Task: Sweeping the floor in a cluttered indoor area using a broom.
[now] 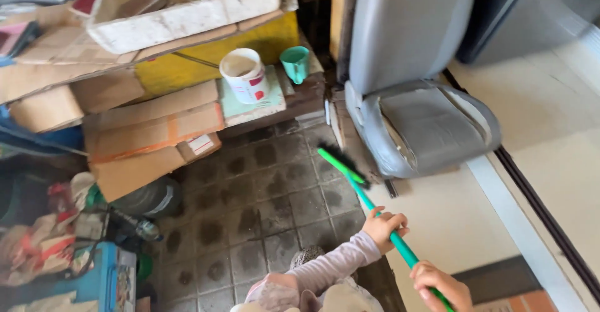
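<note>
Left hand (382,224) wrapped tight round green broom handle (375,211) mid-shaft, right hand (439,285) closed on same handle lower down near frame bottom, black bristle head (336,156) up on dirty tiled floor (250,218) just beside grey seat (425,124), cardboard stack (150,130) far left.

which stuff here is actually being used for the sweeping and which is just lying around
In use: green-handled broom with black bristles, left hand, right hand, dirty grey tiled floor.
Lying about: white plastic bucket, teal cup, flattened cardboard boxes, grey vehicle seat.
</note>
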